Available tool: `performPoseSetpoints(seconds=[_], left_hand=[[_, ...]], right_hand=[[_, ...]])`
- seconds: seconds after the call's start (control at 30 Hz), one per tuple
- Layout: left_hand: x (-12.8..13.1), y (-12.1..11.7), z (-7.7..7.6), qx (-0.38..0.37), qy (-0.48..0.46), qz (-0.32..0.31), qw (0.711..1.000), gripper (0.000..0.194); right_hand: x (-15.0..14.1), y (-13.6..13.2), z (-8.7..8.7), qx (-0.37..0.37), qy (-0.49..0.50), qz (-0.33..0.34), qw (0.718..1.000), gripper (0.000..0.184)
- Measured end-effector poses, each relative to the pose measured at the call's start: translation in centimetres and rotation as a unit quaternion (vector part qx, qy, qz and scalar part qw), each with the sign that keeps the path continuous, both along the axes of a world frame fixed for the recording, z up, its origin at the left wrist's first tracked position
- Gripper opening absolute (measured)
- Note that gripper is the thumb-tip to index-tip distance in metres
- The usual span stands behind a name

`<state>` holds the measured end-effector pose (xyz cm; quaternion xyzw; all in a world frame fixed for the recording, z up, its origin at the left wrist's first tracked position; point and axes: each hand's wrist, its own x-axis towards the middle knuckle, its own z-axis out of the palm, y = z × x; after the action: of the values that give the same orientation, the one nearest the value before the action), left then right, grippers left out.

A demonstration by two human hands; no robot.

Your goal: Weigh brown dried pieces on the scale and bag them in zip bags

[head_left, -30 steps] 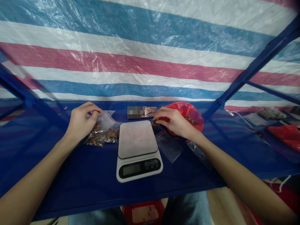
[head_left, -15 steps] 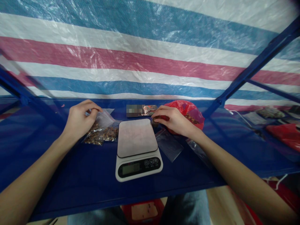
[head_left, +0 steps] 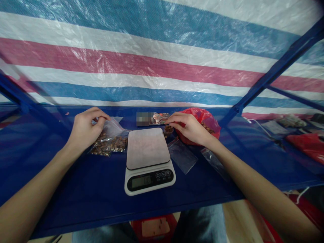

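Observation:
My left hand (head_left: 89,126) pinches the upper edge of a see-through zip bag (head_left: 108,141) that holds brown dried pieces and lies on the blue shelf. My right hand (head_left: 188,125) is just above a small round cup (head_left: 169,129) of similar brown pieces, its thumb and fingers a little apart and nothing visible between them. Behind that hand a red plastic bag (head_left: 202,116) gapes, with brown pieces inside; the hand hides part of it. A white digital scale (head_left: 149,148) stands between my hands, its plate bare and its display seeming to read zero.
Flat zip bags (head_left: 183,157) lie right of the scale, one partly under my right forearm. A dark box with a picture (head_left: 160,118) is behind the scale. Blue metal posts (head_left: 265,77) flank the shelf, and a striped sheet (head_left: 141,64) hangs behind. Red plastic (head_left: 307,145) lies far right.
My right hand has lifted slightly off the small cup and its fingers have loosened, so the brown pieces in the cup now show. The left hand stays on the zip bag.

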<state>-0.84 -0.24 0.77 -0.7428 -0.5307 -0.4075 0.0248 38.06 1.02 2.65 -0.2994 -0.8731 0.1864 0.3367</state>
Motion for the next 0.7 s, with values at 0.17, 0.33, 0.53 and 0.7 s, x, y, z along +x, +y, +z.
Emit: performPoseSetpoints(seconds=[0.17,0.33,0.53,0.7], left_hand=[[0.1,0.0,0.0,-0.005,-0.004,0.003,1.0,0.032],[0.2,-0.1,0.1,-0.002,-0.004,0.004,1.0,0.032],[0.1,0.0,0.0,0.001,0.003,0.004,1.0,0.032],[-0.1,0.1,0.1,0.001,0.015,0.008,1.0,0.032]], right_hand=[[0.3,-0.1,0.5,-0.003,0.01,-0.009,1.0,0.031],[1.5,-0.2,1.3,0.006,-0.001,-0.048,0.999,0.023],[1.6,-0.6,0.8,-0.002,-0.029,-0.037,0.999,0.018],[0.6,-1.0,-0.2,0.051,-0.075,-0.015,0.996,0.013]])
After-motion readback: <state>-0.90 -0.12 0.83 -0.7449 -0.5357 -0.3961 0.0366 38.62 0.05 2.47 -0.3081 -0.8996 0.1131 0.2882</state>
